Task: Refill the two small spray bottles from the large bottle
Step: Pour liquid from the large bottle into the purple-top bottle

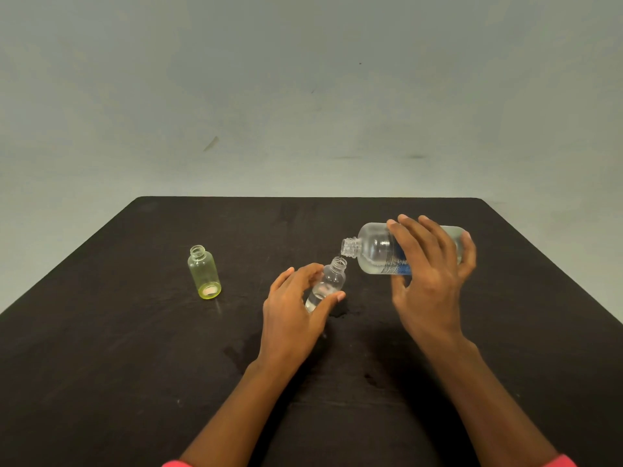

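Step in hand: first fill. Right hand [435, 284] grips large clear blue-labelled plastic bottle [377, 249], tipped, frame centre-right. Left hand [296, 308] clasps small clear bottle [328, 286], part-filled. Yellow-tinted small bottle [204, 273], centre-left on dark surface [101, 365], seemingly empty. Next: steady neck alignment.

Not much to your outfit here: both your forearms are bare all the way down, and your left hand [292, 318] and right hand [429, 281] have no gloves, rings or watch that I can spot. The only clothing showing is a bright pink sleeve cuff [562, 461] at the very bottom edge on each arm, barely peeking in.
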Demonstrator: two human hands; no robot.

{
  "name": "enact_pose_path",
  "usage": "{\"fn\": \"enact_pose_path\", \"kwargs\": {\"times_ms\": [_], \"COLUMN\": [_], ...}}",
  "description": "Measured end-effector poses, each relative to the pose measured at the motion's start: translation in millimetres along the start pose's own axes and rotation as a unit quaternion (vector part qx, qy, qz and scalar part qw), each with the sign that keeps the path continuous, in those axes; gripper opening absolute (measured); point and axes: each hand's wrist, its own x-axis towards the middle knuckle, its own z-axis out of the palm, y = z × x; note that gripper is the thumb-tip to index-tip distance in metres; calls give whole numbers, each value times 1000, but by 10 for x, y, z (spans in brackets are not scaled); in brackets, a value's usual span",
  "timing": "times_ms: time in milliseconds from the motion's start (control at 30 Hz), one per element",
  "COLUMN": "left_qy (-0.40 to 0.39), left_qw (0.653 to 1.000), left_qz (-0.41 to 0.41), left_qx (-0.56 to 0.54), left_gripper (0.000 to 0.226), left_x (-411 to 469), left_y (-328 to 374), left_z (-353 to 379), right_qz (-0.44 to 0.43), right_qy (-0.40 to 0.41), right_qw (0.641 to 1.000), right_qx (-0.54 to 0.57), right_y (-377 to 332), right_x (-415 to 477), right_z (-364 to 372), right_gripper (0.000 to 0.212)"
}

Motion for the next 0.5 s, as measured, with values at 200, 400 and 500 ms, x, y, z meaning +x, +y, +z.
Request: {"fn": "enact_pose_path", "kwargs": {"times_ms": [200, 400, 500], "left_qy": [-9, -9, -12], "left_qw": [1000, 1000, 1000], "left_qz": [-4, -2, -3], "left_qx": [0, 0, -2], "left_gripper": [44, 44, 45], "left_x": [1, 5, 9], "left_y": [-41, -40, -38], "left_z": [28, 35, 36], "right_qz": [0, 0, 0], "right_qy": [-2, -1, 0], "right_qw": [1000, 1000, 1000], "right_qx": [-1, -1, -1], "right_y": [0, -1, 0], "right_x": [1, 3, 4], "right_z": [-2, -6, -5], "right_gripper": [86, 86, 85]}}
